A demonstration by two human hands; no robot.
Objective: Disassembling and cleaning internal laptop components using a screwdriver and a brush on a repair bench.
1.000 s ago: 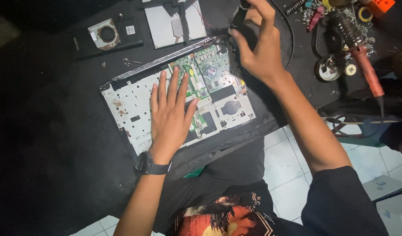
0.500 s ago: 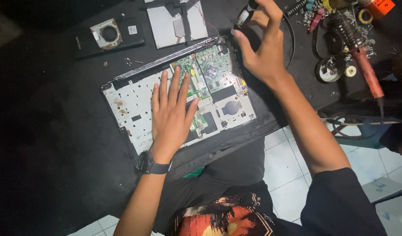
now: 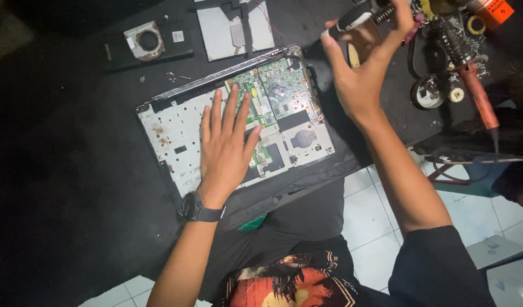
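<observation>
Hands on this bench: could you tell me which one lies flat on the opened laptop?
The left hand, the one with a dark wristwatch, lies spread flat on the opened laptop. The right hand is raised beyond the laptop's corner, gripping a dark tool.

Electronics repair workshop: opened laptop (image 3: pixel 238 128), soldering iron (image 3: pixel 471 85), dark cluttered bench (image 3: pixel 74 170).

There is one view only, from a camera on the person's head, looking almost straight down over their chest and lap. It sits close, roughly at arm's reach above a dark worktable (image 3: pixel 74 170), which fills the upper frame. Pale floor tiles (image 3: pixel 369 227) show below the table's near edge. No second view shares the scene.
</observation>
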